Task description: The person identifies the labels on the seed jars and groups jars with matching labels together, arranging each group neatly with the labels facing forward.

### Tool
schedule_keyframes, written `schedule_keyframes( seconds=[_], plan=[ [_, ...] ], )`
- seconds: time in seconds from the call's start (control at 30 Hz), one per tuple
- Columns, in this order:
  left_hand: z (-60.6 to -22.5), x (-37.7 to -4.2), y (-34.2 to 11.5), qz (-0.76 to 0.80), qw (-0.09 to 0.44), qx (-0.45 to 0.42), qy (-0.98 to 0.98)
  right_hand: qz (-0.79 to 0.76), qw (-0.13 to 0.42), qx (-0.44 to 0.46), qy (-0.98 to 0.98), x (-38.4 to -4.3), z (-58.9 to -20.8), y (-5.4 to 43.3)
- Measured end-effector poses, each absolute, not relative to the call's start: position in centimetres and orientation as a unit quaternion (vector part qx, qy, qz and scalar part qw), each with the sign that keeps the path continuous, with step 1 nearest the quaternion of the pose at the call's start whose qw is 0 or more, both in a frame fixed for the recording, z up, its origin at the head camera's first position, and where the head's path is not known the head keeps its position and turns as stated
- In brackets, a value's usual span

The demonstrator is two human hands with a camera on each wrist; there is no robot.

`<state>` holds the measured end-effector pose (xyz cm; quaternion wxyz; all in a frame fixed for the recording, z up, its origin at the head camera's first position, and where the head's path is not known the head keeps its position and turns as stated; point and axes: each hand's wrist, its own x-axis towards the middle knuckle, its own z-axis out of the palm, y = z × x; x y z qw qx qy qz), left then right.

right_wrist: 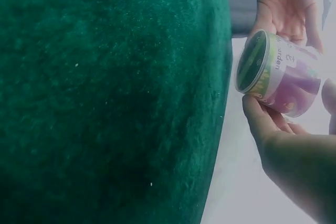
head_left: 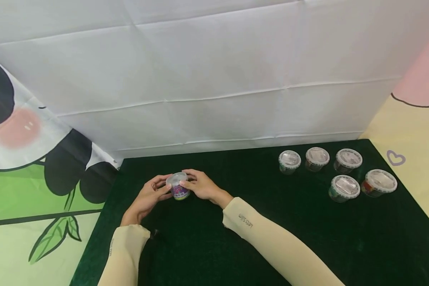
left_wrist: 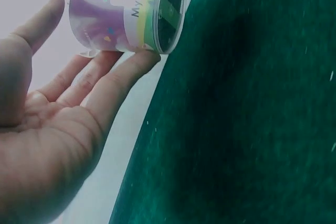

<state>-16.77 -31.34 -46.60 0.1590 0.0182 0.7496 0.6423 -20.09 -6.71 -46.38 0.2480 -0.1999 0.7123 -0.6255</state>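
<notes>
A small round plastic tub (head_left: 180, 192) with a clear lid is held up between both hands at the left of the table. Its side shows purple, white and yellow-green print with the words "My littl" in the left wrist view. My left hand (head_left: 150, 197) holds it from the left, fingers along its side and thumb near the lid. From the right, my right hand (head_left: 204, 186) grips it, thumb at the lid's rim and fingers behind. The tub's flat base (right_wrist: 251, 61) faces the green cloth in the right wrist view, apart from it.
Several similar lidded tubs stand at the back right, among them a leftmost tub (head_left: 289, 161), a front tub (head_left: 344, 188) and a red-marked tub (head_left: 378, 183). Dark green cloth (head_left: 207, 246) covers the table. A white curtain (head_left: 207, 79) hangs behind it, with printed sheets at both sides.
</notes>
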Motion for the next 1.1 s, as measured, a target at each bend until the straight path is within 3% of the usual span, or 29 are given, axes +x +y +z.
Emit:
schedule_keyframes(
  seconds=[0.73,1.1],
  plan=[
    [-47.4,-19.2,-34.9,0.644,0.13,0.045,0.752,-0.566,0.178,-0.232,0.771,-22.8,-46.9,-11.1],
    [-47.8,-20.0,-35.6,0.626,0.135,0.038,0.767,-0.555,0.172,-0.224,0.782,-23.3,-47.4,-12.0]
  ],
)
